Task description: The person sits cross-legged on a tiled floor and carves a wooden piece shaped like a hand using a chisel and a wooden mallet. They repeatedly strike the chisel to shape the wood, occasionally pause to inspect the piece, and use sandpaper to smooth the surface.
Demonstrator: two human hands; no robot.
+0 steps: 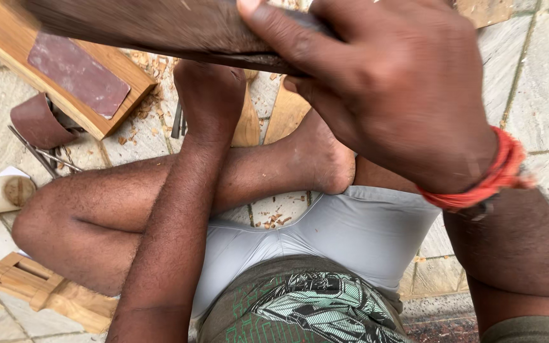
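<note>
We are holding a dark wooden piece [160, 28] up close under the camera, at the top of the view, raised above our crossed legs and the paved floor [541, 95]. Its surface is looking deep brown and fairly smooth, with a faint grain running along it and a darker, rougher lower edge. It is blurred by nearness, so we cannot tell its full shape, and both ends are running out of sight or under our hands.

Its long axis is lying nearly across the view, from upper left to right, dipping slightly toward the right, where it is passing beneath our right hand [389, 95].

That right hand is closing over the piece from above, the thumb pressing flat on its top face and the fingers wrapping around the lower edge. A red thread band [484, 181] is sitting on that wrist. Our left hand [208, 89] is reaching up from below, its fingers curling against the underside of the piece, gripping it there.

Beyond the hands, a lighter wooden block [96, 82] with a sheet of reddish sandpaper [77, 73] on it is lying on the floor among wood shavings [147, 101]. A small wooden frame [39, 289] is lying near our left knee.
</note>
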